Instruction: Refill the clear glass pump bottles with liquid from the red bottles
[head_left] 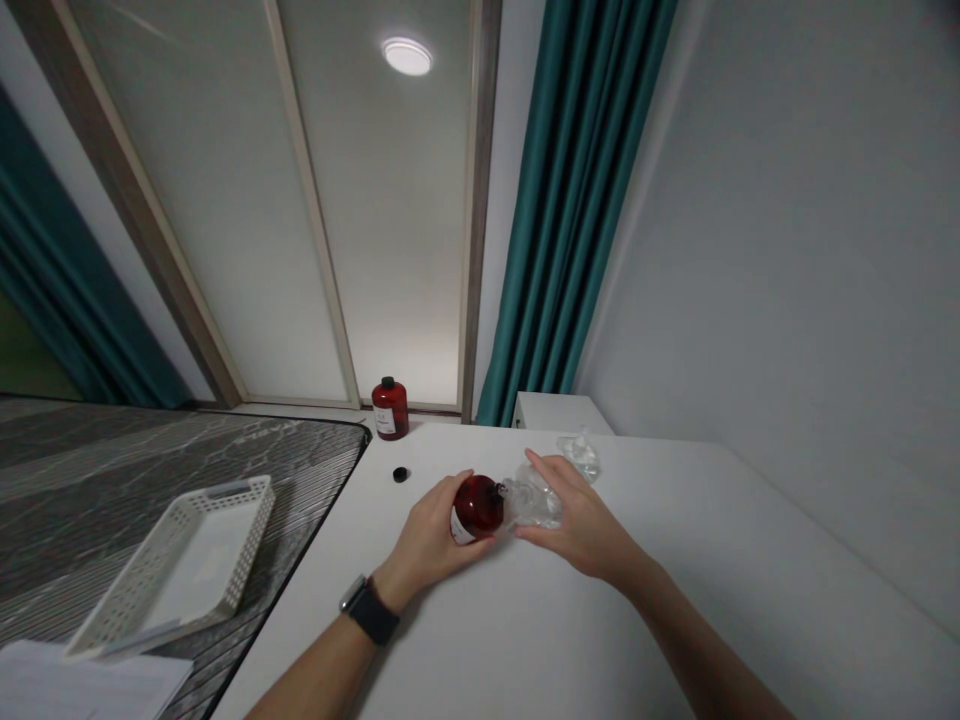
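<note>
My left hand [435, 535] is wrapped around a dark red bottle [478, 505] with a white label. The bottle is tilted, its uncapped neck facing right. Against that neck is a clear, crumpled-looking plastic piece [541, 503], gripped between the thumb and fingers of my right hand [574, 515]; its exact kind is unclear. Left of the hands, a small black cap [400, 475] lies on the white table [525, 630]. Another clear plastic piece [579, 455] rests just beyond my right hand.
A second red bottle [390, 410], black-capped and upright, stands at the table's far left corner. To the left, a white perforated basket [259, 510] and papers [90, 685] lie on a grey patterned surface [67, 500]. A white cabinet [562, 410] stands behind the table, beside the wall.
</note>
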